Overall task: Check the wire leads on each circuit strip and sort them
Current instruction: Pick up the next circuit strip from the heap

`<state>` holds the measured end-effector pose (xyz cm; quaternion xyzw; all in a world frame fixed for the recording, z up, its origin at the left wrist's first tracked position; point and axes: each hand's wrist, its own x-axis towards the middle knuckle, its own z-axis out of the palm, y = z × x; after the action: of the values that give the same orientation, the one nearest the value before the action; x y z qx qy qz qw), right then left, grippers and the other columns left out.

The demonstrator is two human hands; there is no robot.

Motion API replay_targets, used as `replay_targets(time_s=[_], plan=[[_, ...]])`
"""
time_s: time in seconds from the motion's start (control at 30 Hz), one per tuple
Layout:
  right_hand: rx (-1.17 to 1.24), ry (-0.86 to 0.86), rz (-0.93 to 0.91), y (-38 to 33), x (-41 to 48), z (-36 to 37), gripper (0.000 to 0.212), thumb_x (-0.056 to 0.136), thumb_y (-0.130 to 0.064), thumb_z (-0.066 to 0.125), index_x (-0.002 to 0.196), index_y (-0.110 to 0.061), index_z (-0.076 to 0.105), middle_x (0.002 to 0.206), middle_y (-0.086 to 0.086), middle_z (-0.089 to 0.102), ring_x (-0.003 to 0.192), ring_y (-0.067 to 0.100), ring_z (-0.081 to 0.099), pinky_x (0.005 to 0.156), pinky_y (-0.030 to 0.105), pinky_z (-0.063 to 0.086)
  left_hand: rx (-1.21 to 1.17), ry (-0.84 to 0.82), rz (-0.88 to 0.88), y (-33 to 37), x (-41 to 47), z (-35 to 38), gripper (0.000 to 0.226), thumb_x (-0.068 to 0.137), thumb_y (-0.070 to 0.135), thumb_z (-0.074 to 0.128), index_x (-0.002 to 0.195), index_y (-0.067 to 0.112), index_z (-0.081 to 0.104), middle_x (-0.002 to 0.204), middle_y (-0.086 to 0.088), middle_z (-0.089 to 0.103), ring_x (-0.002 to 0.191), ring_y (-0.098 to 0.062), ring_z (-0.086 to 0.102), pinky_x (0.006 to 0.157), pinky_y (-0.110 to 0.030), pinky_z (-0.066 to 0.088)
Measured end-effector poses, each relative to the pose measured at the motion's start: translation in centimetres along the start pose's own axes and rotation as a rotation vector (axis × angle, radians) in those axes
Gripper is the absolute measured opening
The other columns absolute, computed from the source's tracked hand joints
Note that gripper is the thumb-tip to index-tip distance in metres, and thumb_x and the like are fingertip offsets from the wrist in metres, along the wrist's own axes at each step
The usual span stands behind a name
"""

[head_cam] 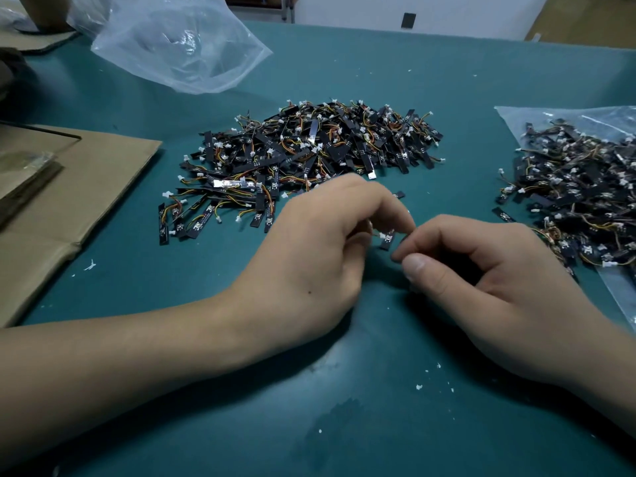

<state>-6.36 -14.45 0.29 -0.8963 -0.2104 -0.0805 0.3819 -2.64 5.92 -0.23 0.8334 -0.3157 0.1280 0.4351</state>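
Circuit strip [387,238] is sitting pinched between both hands, just above the tabletop [447,98].
Left hand [320,249] fingers are pinching its wire end, right hand [488,273] fingers are gripping its board end, near the loose pile [309,156].

Teal table [447,80], white wall [464,12]

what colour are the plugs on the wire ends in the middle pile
White plugs, seen best in the head view.

Short black circuit strip [387,238] with white connector: pinched between left hand [309,256] and right hand [481,280], tilted. Large loose heap [309,149] of identical strips with orange-yellow wire leads: beyond the hands. Second heap [578,201]: far right, on clear plastic bag [516,117].
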Motion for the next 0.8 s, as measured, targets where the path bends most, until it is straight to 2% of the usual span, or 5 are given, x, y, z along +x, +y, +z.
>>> replay_targets(time_s=[0.13,0.33,0.53,0.67,0.8], plan=[[0.141,0.063,0.066,0.1,0.1,0.2,0.027,0.092,-0.039,0.066,0.118,-0.038,0.057,0.085,-0.007,0.071,0.069,0.021,0.064,0.063,0.029,0.05,-0.249,0.153,-0.025,-0.3,0.0,0.2,0.043,0.086,-0.011,0.061,0.11,0.025,0.056,0.089,0.004,0.057,0.087,-0.024,0.06,0.082,-0.032,0.051],[0.159,-0.007,0.105,0.3,0.2,0.3,0.063,0.091,-0.035,0.065,0.15,-0.04,0.043,0.102,-0.01,0.073,0.075,0.022,0.065,0.074,0.037,0.054,-0.416,0.105,0.023,-0.2,0.0,0.1,0.048,0.082,-0.017,0.059,0.106,0.024,0.049,0.087,-0.005,0.052,0.081,-0.026,0.057,0.076,-0.035,0.05],[0.129,-0.07,0.133,0.4,0.4,-0.1,0.029,0.093,-0.029,0.059,0.121,-0.033,0.067,0.101,-0.009,0.075,0.087,0.016,0.07,0.083,0.034,0.054,-0.451,-0.079,0.076,0.4,0.0,-0.2,0.044,0.075,-0.025,0.059,0.091,0.016,0.053,0.08,-0.007,0.052,0.075,-0.018,0.054,0.073,-0.023,0.044],[0.373,-0.061,0.193,0.6,0.5,-0.3,0.032,0.081,-0.007,0.051,0.106,-0.02,0.067,0.086,0.001,0.073,0.067,0.01,0.056,0.063,0.018,0.044,-0.451,-0.116,0.071,0.6,0.0,-0.3,0.042,0.072,-0.028,0.06,0.085,0.012,0.061,0.08,0.001,0.06,0.072,-0.015,0.054,0.072,-0.019,0.044],[0.353,-0.034,0.167,0.5,0.4,-0.2,0.014,0.094,-0.03,0.055,0.094,-0.021,0.066,0.071,-0.005,0.069,0.06,0.009,0.051,0.057,0.019,0.043,-0.516,-0.15,0.07,0.8,-0.3,-0.5,0.04,0.071,-0.028,0.061,0.083,0.011,0.062,0.079,-0.002,0.063,0.07,-0.02,0.057,0.07,-0.022,0.045]])
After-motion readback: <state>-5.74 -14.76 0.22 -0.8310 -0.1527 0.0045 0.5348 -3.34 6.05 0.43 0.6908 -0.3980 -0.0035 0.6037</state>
